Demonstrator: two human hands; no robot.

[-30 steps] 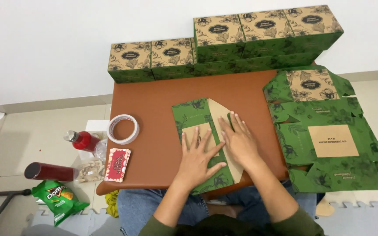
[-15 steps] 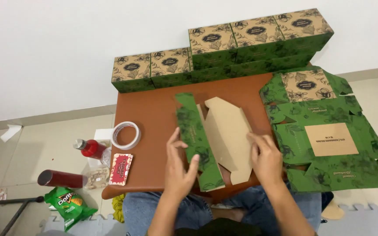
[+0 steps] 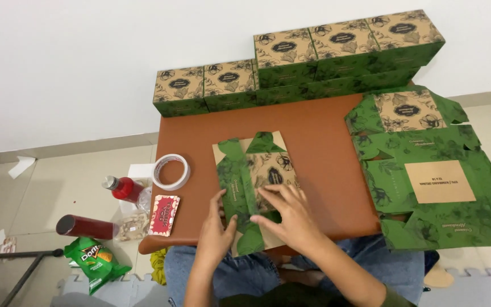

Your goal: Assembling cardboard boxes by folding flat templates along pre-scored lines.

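Both hands [image 3: 257, 222] hiding flat box [image 3: 254, 176] near edge

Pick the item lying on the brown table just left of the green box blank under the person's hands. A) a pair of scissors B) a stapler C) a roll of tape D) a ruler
C: a white roll of tape lies flat on the table, left of the green box blank that both hands press.

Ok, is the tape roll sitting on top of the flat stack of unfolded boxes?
No, the tape roll lies on the brown table at its left edge, far from the flat stack.
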